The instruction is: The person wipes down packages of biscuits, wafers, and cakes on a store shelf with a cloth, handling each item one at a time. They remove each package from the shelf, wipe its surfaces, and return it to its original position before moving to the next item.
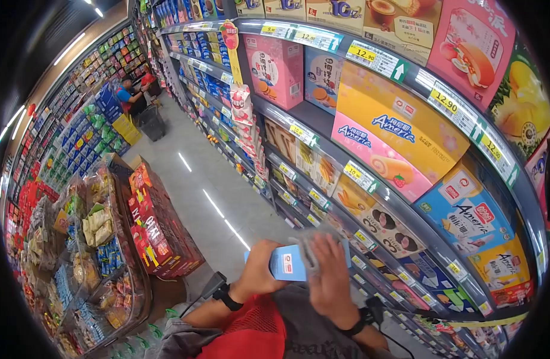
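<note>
A light blue box (279, 270) is held low in front of my body, with a small white label on its near side. Gripping it at its left end is my left hand (255, 270), fingers wrapped round the edge. A grey cloth (311, 256) lies against the box's right part, under the fingers of my right hand (331, 276). The right fingers are pressed together on the cloth and partly blurred. Both wrists wear black bands. To the right, shelves hold a yellow Ameria box (400, 119), a pink Ameria box (371, 157) and a blue Ameria box (466, 209).
Curved shelf edges with price tags (362, 54) run close on the right. Bins of packaged snacks (98, 227) and stacked red boxes (155, 224) stand on the left. Down the aisle floor (209, 185), a person (128, 96) is beside a dark basket (150, 122).
</note>
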The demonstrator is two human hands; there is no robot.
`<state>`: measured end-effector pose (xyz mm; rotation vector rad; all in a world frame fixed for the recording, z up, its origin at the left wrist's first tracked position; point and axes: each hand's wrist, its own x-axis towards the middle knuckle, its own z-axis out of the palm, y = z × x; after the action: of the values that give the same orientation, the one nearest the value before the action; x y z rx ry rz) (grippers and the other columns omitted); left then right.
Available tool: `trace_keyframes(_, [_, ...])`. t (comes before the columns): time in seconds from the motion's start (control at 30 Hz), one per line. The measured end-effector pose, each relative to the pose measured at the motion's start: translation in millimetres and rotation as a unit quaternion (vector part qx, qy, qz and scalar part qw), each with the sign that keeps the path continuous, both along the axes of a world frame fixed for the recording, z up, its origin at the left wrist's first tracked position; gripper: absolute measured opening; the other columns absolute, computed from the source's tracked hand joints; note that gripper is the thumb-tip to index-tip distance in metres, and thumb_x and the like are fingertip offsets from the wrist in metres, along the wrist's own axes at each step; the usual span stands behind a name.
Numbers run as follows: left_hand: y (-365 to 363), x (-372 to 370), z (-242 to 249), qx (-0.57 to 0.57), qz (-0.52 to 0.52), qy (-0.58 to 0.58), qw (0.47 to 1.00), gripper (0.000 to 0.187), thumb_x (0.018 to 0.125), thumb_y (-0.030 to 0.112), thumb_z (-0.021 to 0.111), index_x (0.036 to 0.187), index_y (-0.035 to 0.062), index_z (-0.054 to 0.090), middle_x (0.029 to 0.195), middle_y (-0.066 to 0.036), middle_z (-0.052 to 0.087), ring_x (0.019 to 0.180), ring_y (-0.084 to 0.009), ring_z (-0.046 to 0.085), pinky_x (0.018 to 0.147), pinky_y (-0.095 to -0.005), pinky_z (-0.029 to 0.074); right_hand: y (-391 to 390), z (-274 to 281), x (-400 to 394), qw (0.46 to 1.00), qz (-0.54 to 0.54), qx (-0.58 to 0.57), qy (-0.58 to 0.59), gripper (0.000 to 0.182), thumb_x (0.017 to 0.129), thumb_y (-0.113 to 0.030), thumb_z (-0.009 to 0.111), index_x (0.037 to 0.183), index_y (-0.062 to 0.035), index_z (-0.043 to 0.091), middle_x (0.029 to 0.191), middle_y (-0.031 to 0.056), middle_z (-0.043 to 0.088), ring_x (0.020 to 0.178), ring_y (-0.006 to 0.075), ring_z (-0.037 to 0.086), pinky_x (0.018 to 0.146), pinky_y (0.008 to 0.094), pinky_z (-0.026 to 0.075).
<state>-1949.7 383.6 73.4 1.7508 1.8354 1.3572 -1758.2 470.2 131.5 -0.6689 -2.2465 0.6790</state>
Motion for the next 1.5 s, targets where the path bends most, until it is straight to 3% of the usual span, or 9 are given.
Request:
trace_keyframes(0.2, [-9.8,-9.2,-34.1,-0.004,0.053,-0.249,0.967,0.068,0.065,0.018,0.092,0.12,0.002,0.054,0.105,-0.01,0.06,0.102,-0.0233,0.06,0.092,-0.0381,0.048,5.1,1.8,-29.4,0.986,0.157,0.057,0.003,0.051,0.083,-0.01,0.058,0.134,-0.0052,0.061,0.147,0.0157,0.056,0.139,0.0405,0.047,0.117,0.0548,0.032])
trace_keyframes(0.33, [-11.5,-38.9,-20.3,-0.043,0.114,-0.227,0.966,0.069,0.067,0.019,0.095,0.118,0.0038,0.051,0.109,-0.009,0.059,0.102,-0.0175,0.058,0.091,-0.0356,0.049,41.9,-20.8,-51.5,0.996,0.086,0.027,0.012,0.052,0.085,-0.006,0.057,0.137,-0.008,0.059,0.148,0.0139,0.055,0.138,0.0374,0.048,0.115,0.0518,0.035])
trace_keyframes(0.53, [2.3,-108.5,-9.8,0.008,0.147,-0.411,0.9,0.06,0.076,0.012,0.088,0.121,0.0027,0.048,0.118,-0.011,0.061,0.111,-0.0182,0.06,0.096,-0.0361,0.05,69.3,-28.4,-117.6,0.992,0.017,-0.073,0.097,0.057,0.085,-0.005,0.056,0.142,-0.0057,0.054,0.152,0.0182,0.048,0.14,0.0421,0.044,0.118,0.0532,0.031])
trace_keyframes(0.67, [16.8,-150.9,-21.7,0.061,0.14,-0.462,0.874,0.051,0.086,0.015,0.079,0.125,0.0016,0.048,0.123,-0.012,0.06,0.114,-0.0185,0.06,0.097,-0.0359,0.05,59.2,-28.6,-195.7,0.997,0.051,0.044,0.037,0.06,0.088,-0.01,0.057,0.147,-0.0123,0.052,0.161,0.0165,0.036,0.145,0.0466,0.034,0.117,0.0622,0.026])
trace_keyframes(0.87, [35.8,-221.3,-40.7,0.07,0.207,-0.497,0.84,0.046,0.104,0.035,0.058,0.134,0.0014,0.048,0.122,-0.012,0.062,0.113,-0.0217,0.062,0.099,-0.0368,0.05,53.2,-47.4,-291.3,0.962,0.187,0.151,-0.134,0.065,0.084,-0.019,0.068,0.147,-0.0238,0.054,0.164,0.009,0.034,0.15,0.047,0.023,0.116,0.0716,0.017])
trace_keyframes(1.07, [46.8,-306.7,-8.5,0.103,0.026,-0.778,0.619,0.075,0.105,0.064,0.031,0.145,0.0021,0.045,0.137,-0.019,0.059,0.121,-0.0328,0.063,0.106,-0.0439,0.05,59.4,-38.1,-332.2,0.91,0.337,0.171,-0.169,0.055,0.084,-0.024,0.07,0.138,-0.0243,0.06,0.156,-0.0012,0.047,0.147,0.0279,0.036,0.118,0.0604,0.026])
trace_keyframes(1.3, [62.8,-369.2,-16.3,0.075,0.09,-0.729,0.674,0.08,0.102,0.068,0.032,0.149,0.0038,0.042,0.141,-0.017,0.059,0.125,-0.03,0.062,0.108,-0.0427,0.049,93.6,-39.6,-348.0,0.918,0.264,0.197,-0.219,0.052,0.087,-0.02,0.064,0.138,-0.0251,0.06,0.157,0.0002,0.047,0.146,0.0274,0.039,0.118,0.0576,0.029])
trace_keyframes(1.4, [65.4,-376.6,-22.2,0.059,0.079,-0.739,0.667,0.08,0.102,0.067,0.033,0.149,0.0026,0.041,0.142,-0.017,0.058,0.125,-0.0305,0.062,0.108,-0.0436,0.05,115.8,-39.7,-365.0,0.952,0.189,0.134,-0.201,0.051,0.091,-0.018,0.061,0.142,-0.019,0.058,0.159,0.0071,0.044,0.148,0.0335,0.036,0.12,0.0561,0.026])
trace_keyframes(1.5, [63.4,-376.5,-31.6,0.039,0.055,-0.771,0.633,0.077,0.103,0.065,0.037,0.149,0.003,0.041,0.141,-0.017,0.058,0.125,-0.0293,0.063,0.108,-0.0434,0.051,127.1,-34.0,-380.8,0.963,0.182,-0.197,-0.014,0.049,0.097,-0.016,0.056,0.145,-0.0107,0.054,0.161,0.016,0.039,0.152,0.0384,0.028,0.122,0.0532,0.02])
